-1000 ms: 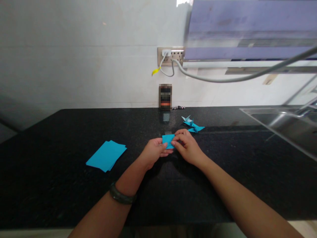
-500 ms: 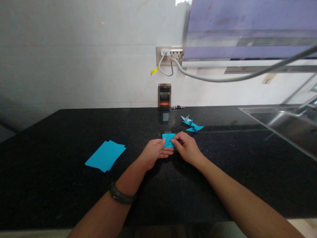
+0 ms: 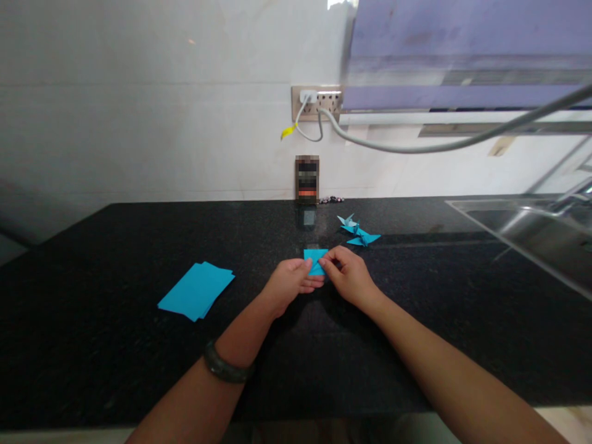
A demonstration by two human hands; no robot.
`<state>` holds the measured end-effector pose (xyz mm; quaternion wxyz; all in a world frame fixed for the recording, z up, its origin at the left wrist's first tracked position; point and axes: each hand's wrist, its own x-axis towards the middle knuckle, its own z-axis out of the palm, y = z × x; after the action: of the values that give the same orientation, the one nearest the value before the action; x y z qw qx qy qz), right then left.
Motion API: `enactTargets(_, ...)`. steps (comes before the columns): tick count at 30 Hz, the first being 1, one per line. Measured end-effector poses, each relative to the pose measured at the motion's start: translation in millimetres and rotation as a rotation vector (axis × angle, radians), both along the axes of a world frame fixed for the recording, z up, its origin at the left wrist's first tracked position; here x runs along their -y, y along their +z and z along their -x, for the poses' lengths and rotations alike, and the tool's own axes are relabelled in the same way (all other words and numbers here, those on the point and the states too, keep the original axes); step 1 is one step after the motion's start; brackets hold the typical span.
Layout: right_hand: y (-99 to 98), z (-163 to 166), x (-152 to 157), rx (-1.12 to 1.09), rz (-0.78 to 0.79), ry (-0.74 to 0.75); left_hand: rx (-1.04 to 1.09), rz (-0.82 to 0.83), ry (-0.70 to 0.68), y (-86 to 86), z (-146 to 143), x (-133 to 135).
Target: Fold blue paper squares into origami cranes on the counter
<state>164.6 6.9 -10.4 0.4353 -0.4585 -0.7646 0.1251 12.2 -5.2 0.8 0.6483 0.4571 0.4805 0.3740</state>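
Between my hands is a small folded piece of blue paper, roughly square, held just above the dark counter. My left hand supports it from the left, thumb on top and fingers underneath. At its right edge my right hand pinches the paper between thumb and fingertips. Beyond my right hand stand several folded blue paper cranes, close together. To the left of my left hand lies a loose stack of blue paper sheets.
The black counter runs to a tiled wall. A phone-like object, pixelated, leans on that wall beside a beaded string. At the right is a metal sink. A grey cable hangs from the wall socket.
My left thumb has slid slightly to the right over the folded paper. Both hands keep their hold, and the other things stay where they were.
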Motion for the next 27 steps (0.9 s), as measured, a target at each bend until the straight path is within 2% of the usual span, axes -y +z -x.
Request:
enactTargets(7,-1.2,-0.6,0.0,-0.006,0.01,0.002,-0.014,-0.05,0.002,-1.3,-0.4,0.9)
enactTargets(17,-0.4,2.1,0.8,-0.08,0.14,0.021,-0.039,-0.044,0.022,2.9,-1.0,1.3)
enactTargets(20,-2.3,0.6,-0.8,-0.133,0.216,0.06,-0.051,-0.037,0.027,2.6,-0.4,0.5)
enactTargets(23,-3.0,-0.5,-3.0,-0.306,0.32,0.086,-0.067,-0.038,0.025,3.0,-0.1,0.2)
enactTargets(25,-1.5,-1.0,-4.0,-0.448,0.419,0.09,-0.085,-0.047,0.007,3.0,0.2,0.4)
enactTargets(27,1.0,-1.8,-4.1,-0.493,0.554,0.12,-0.111,-0.068,-0.042,2.4,1.2,0.6)
